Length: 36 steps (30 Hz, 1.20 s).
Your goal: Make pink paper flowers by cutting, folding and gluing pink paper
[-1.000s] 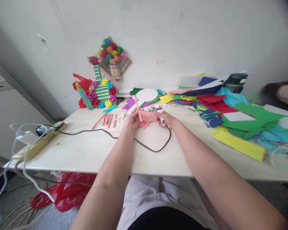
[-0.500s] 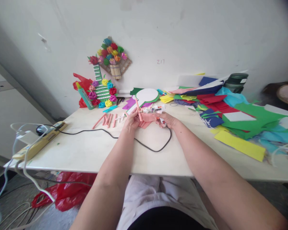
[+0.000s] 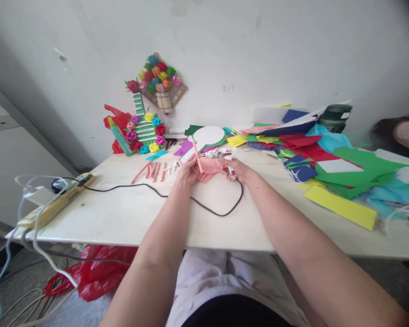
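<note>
My left hand (image 3: 188, 171) is closed on a salmon-pink paper piece (image 3: 208, 165) whose left edge is rolled into a thin upright tube (image 3: 197, 157). In my right hand (image 3: 235, 170) is a hot glue gun (image 3: 226, 154), gripped by its handle. Its nozzle points left and lies close by the rolled edge; whether it touches I cannot tell. More pink paper (image 3: 206, 176) lies below the hands. Several pink paper rolls (image 3: 153, 170) and small white sticks (image 3: 171, 168) lie left of my left hand.
A black cord (image 3: 221, 214) loops over the table to a yellow power strip (image 3: 57, 200). Behind the hands lies a round white-and-green cutout (image 3: 209, 135). Paper flowers (image 3: 146, 131) and a glue bottle (image 3: 121, 140) stand back left. Coloured sheets (image 3: 347, 168) pile up at right.
The glue gun has tilted slightly, its nozzle a little higher against the rolled edge. Both hands stay nearly in place, still holding the same things.
</note>
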Available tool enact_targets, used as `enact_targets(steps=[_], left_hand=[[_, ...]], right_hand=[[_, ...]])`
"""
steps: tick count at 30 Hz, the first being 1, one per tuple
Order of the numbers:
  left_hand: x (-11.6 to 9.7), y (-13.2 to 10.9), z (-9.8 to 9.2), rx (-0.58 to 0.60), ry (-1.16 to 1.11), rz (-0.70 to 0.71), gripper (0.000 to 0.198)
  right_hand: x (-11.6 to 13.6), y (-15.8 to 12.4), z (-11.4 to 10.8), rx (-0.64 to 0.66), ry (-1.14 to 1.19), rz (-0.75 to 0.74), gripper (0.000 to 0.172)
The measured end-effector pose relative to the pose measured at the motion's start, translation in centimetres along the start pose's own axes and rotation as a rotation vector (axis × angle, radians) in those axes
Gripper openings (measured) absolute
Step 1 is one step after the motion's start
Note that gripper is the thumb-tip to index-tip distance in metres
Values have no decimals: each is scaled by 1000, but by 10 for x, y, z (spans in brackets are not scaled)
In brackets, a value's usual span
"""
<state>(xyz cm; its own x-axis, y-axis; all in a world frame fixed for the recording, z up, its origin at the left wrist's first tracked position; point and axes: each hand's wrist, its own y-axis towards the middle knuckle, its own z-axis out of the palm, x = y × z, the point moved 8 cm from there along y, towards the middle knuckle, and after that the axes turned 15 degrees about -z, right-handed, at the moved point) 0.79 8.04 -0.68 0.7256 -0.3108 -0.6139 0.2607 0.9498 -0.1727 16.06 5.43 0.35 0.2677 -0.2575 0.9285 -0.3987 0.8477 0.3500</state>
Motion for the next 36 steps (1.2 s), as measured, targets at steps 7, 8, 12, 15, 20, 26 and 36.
enact_targets(steps=[7,8,12,15,20,26,36], left_hand=[[1,0,-1,-11,11,-3,32],[0,0,-1,-8,7,-2,32],[1,0,-2,-16,0,-2,33],[1,-1,-2,-39,2,-6,35],[2,-3,-1,-38,0,-25,33],[3,-2,0,-33,-13,-36,30],[3,-3,-3,-75,-6,-36,28]], right_hand=[[1,0,-1,-33,-55,3,41],[1,0,-1,-37,-60,5,41],[1,0,0,-37,-69,18,41],[2,-1,0,-38,-81,30,41],[1,-1,0,-46,-100,44,40],[1,-4,3,-9,-99,80,38],[2,-2,-1,-22,-57,39,40]])
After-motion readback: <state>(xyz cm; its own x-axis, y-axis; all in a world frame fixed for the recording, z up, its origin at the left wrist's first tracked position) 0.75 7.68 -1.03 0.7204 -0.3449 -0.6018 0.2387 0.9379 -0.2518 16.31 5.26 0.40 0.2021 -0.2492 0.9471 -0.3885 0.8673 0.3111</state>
